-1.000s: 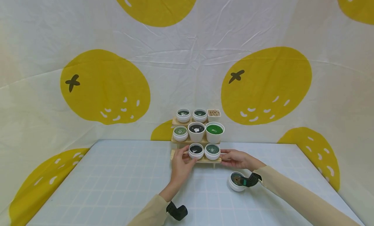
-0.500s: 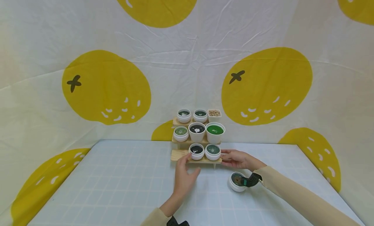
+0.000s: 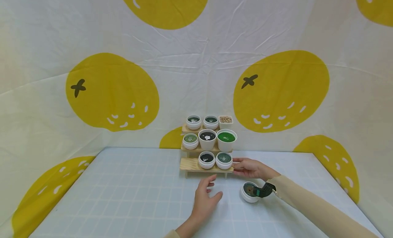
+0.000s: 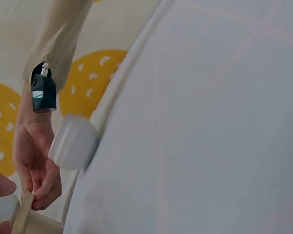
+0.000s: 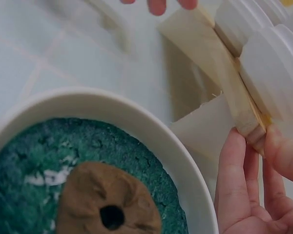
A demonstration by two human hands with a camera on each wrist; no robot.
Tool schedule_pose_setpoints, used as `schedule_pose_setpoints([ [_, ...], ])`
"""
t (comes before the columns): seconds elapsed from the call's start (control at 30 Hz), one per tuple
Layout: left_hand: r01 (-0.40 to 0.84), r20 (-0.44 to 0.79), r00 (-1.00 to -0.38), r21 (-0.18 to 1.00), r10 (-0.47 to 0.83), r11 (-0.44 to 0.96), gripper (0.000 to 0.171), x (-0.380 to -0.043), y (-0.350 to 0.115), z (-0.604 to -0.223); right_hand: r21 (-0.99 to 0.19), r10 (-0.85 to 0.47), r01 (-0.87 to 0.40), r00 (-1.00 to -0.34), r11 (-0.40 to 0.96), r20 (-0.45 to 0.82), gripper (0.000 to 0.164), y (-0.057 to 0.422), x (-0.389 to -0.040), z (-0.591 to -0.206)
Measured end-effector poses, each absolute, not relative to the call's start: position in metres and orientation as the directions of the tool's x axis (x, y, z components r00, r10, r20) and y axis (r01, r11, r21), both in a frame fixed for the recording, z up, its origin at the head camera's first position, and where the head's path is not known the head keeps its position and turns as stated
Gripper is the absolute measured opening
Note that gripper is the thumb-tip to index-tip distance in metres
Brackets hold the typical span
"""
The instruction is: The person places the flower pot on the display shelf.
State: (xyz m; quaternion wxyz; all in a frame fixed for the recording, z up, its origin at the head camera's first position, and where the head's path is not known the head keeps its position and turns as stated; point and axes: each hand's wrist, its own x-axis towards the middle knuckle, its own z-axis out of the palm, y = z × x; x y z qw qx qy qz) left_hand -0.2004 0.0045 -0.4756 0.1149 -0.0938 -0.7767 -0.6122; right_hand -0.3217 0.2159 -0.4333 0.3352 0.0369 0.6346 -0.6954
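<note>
My right hand (image 3: 250,169) pinches the right end of the lowest step of a tiered wooden stand (image 3: 188,164); in the right wrist view, thumb and fingers (image 5: 233,178) grip the plank's end. On that step sit a white pot with dark filling (image 3: 206,165) and one with grey-green filling (image 3: 224,166). The step's left end is bare wood. My left hand (image 3: 205,201) holds nothing, its fingers loosely bent in front of the stand. Under my right wrist, a white pot (image 3: 249,199) stands on the table, its teal filling topped by a brown ring-shaped piece.
The middle step carries a small pot (image 3: 190,145) and two taller cups (image 3: 207,145). On the top step are two more pots (image 3: 193,125) and a square dish (image 3: 226,124) of beige bits. A cloth with yellow fruit hangs behind the pale checked table (image 3: 135,190).
My left hand has let go of the dark-filled pot on the lowest step and drawn back toward me and slightly right. The right hand keeps its grip on the stand.
</note>
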Motion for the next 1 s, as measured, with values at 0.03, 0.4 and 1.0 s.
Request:
schedule_pose_setpoints([
  [0.03,0.288,0.29,-0.957,0.931,0.024,0.223,0.051,-0.2,0.006,-0.477,-0.858,-0.42,0.512,-0.773,0.029,-0.476,0.061,0.216,-0.322,-0.433],
  [0.4,0.24,0.201,-0.948,0.96,0.247,0.142,0.059,-0.204,0.022,-0.483,-0.872,-0.426,0.483,-0.774,0.08,-0.468,0.063,0.214,-0.321,-0.43],
  [1.0,0.196,0.126,-0.868,0.976,0.48,0.098,0.063,-0.237,0.038,-0.489,-0.877,-0.444,0.474,-0.77,0.082,-0.458,0.062,0.215,-0.322,-0.432],
])
